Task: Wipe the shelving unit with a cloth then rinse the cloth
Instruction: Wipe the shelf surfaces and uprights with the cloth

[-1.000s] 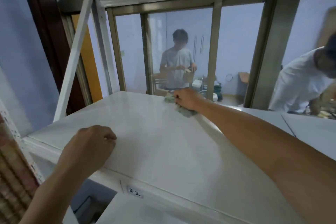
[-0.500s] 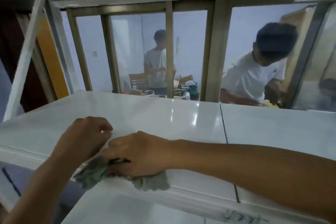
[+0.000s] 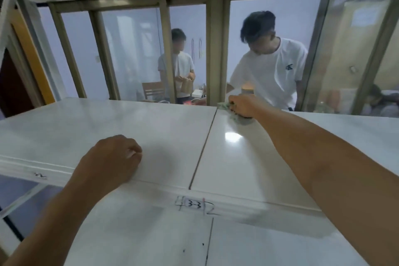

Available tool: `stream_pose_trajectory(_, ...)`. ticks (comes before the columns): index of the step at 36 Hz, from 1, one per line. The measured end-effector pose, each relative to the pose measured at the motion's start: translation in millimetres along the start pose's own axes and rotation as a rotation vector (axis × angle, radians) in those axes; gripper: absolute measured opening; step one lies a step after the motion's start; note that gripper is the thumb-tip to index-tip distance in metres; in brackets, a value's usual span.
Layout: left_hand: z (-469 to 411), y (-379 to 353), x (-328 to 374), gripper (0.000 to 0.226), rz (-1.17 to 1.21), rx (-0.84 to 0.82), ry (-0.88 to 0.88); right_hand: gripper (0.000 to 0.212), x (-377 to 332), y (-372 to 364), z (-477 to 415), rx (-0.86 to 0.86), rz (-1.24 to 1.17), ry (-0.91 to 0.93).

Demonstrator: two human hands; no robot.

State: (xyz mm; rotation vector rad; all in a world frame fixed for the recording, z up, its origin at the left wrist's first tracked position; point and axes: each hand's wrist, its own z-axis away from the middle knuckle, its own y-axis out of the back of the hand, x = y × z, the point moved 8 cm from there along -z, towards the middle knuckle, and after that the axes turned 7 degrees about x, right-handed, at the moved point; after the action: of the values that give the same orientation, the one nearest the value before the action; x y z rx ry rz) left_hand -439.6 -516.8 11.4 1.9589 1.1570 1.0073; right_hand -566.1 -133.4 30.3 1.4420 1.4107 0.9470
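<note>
His right hand [image 3: 241,106] has swept the green cloth [image 3: 226,107] from the front edge to the shelf [image 3: 164,127] rear, upper right; left hand [image 3: 112,157] fisted, empty. Wiping continues.

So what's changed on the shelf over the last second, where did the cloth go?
The right hand swept the cloth from the shelf's far edge to the near edge beside the left hand, then pushed it back out to the far edge, now just right of the panel seam. It kept hold of the cloth throughout. The left hand stayed fisted on the near edge.
</note>
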Motion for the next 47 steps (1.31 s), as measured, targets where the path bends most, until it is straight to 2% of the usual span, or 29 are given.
stream_pose_trajectory(3,12,-2,29,0.015,0.033,0.038,-0.051,0.034,-15,5,27,-0.022,-0.017,0.119)
stream_pose_trajectory(8,28,-2,69,0.018,0.069,0.045,-0.063,0.022,-92,26,120,-0.051,-0.128,0.535)
stream_pose_trajectory(11,35,-5,87,0.022,0.016,-0.021,-0.055,0.026,-131,43,186,-0.086,-0.198,0.725)
stream_pose_trajectory(15,37,-8,101,0.018,-0.013,-0.068,-0.076,0.032,-146,60,252,-0.078,-0.345,0.882)
stream_pose_trajectory(18,37,-11,109,0.016,-0.032,-0.106,-0.119,0.031,-139,64,264,-0.077,-0.401,0.891)
stream_pose_trajectory(22,33,-13,123,0.021,0.067,-0.092,-0.133,0.024,-102,60,222,-0.019,-0.286,0.718)
stream_pose_trajectory(27,40,-18,144,0.017,0.094,0.005,-0.154,0.022,-2,51,158,0.006,-0.096,0.354)
stream_pose_trajectory(29,44,-22,151,0.021,0.119,0.007,-0.163,0.023,53,54,147,0.031,-0.057,0.149)
stream_pose_trajectory(32,49,-25,171,0.027,0.101,0.003,-0.206,0.029,146,65,161,0.038,-0.017,-0.175)
stream_pose_trajectory(38,60,-33,216,0.026,0.146,-0.100,-0.210,0.041,330,97,238,0.044,0.238,-0.539)
stream_pose_trajectory(41,72,-35,246,0.022,0.160,-0.115,-0.220,0.042,393,115,283,0.039,0.351,-0.625)
stream_pose_trajectory(47,85,-45,296,0.026,0.156,-0.110,-0.213,0.028,440,139,332,0.053,0.398,-0.652)
